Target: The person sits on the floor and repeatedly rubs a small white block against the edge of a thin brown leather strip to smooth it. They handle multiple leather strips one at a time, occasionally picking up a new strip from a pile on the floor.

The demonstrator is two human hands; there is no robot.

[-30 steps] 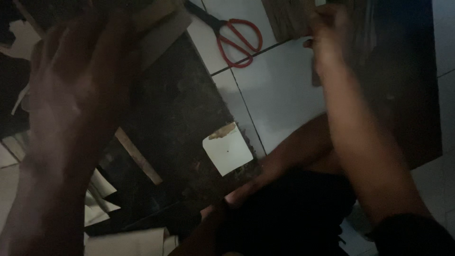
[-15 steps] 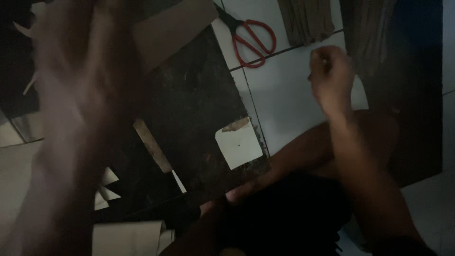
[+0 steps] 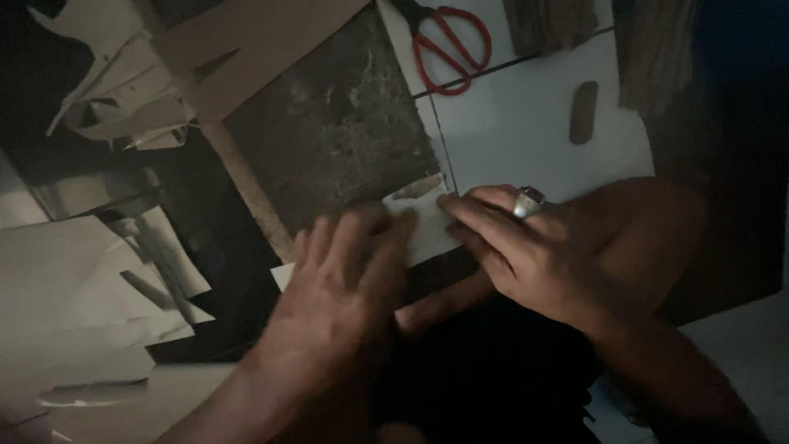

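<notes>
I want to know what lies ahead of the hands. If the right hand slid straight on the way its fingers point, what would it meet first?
Its fingers point left, so the right hand would probably meet the left hand's fingertips on the pale card piece.

Paper piece (image 3: 423, 230) under fingertips of both hands: pale off-white, brownish torn patch at top edge.
Ring (image 3: 528, 201) on right hand (image 3: 534, 255): silver-grey.
Slab (image 3: 337, 140) beyond left hand (image 3: 345, 288): dark, mottled grey speckle.
Scissors (image 3: 452, 45) further beyond grip: red handles.
Floor tile (image 3: 526, 140) beyond right hand: white.
Cardboard sheet (image 3: 255, 41) beyond slab: tan.
</notes>
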